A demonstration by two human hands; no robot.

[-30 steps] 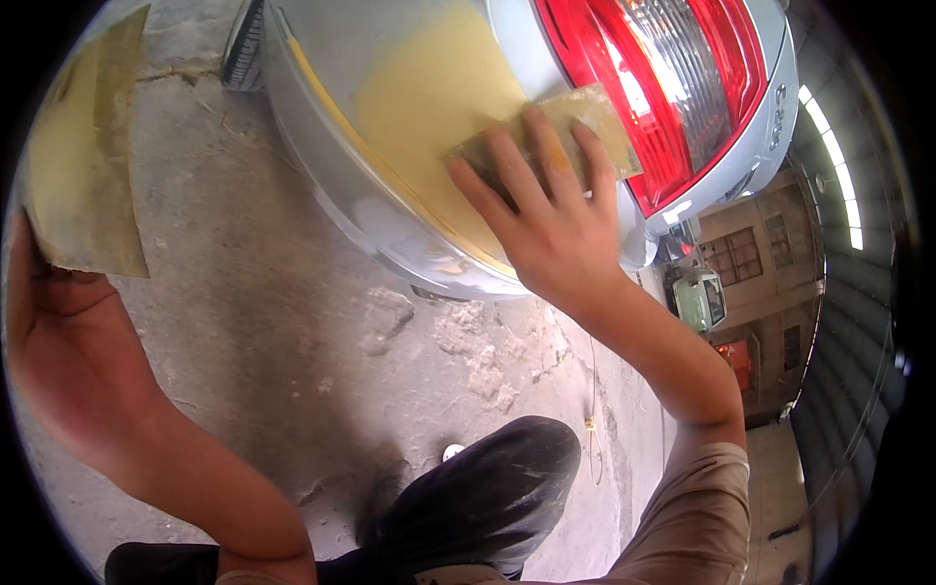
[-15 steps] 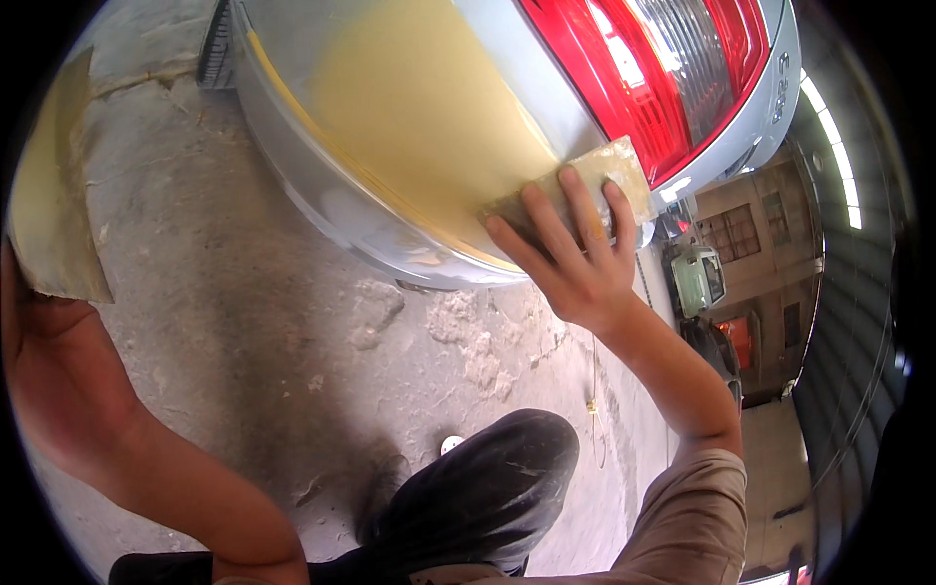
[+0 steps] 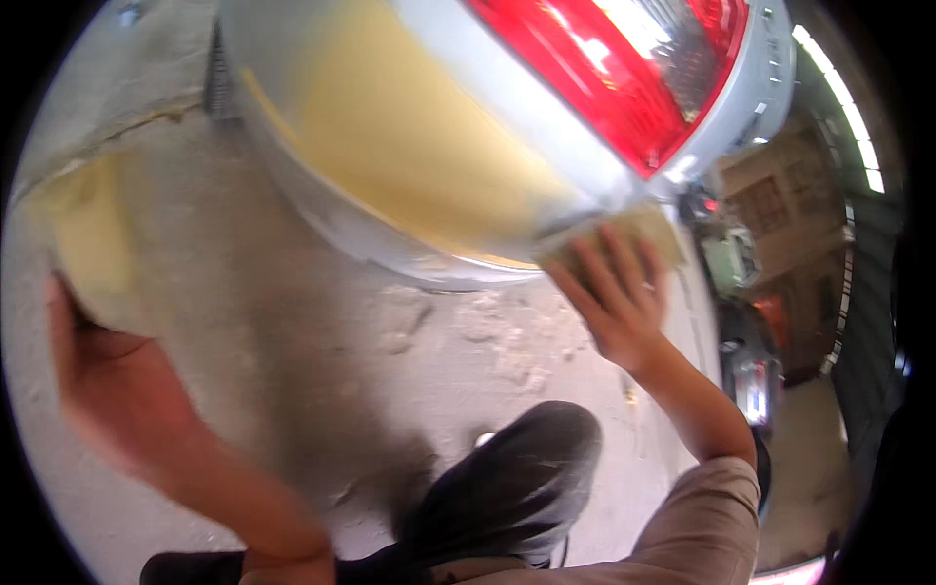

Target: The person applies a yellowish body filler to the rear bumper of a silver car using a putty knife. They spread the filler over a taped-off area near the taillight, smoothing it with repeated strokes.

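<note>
My right hand point(image 3: 619, 302) has its fingers spread over a flat, rectangular putty spreader point(image 3: 667, 234), dusty yellow and worn. That spreader lies at the lower edge of the yellow filler patch point(image 3: 390, 127), by the corner of a silver car's bumper point(image 3: 336, 229). Off to the left, my left hand point(image 3: 127, 395) grips the bottom end of a stiff, flat yellowish board point(image 3: 95, 234), with the thumb on one side. The board is blurred by motion and held away from the car. The red tail light point(image 3: 595, 73) sits above the patch.
A tire point(image 3: 220, 78) shows at the far left of the bumper. The concrete floor point(image 3: 322, 351) is rough and chipped below it. My bent knee point(image 3: 517, 468) is close beneath. Parked cars point(image 3: 751, 370) stand in the background at right.
My right hand with the spreader has slid right and down, past the tail light's lower corner to the bumper's edge. The left hand and board have come slightly right and lower. The view has shifted.
</note>
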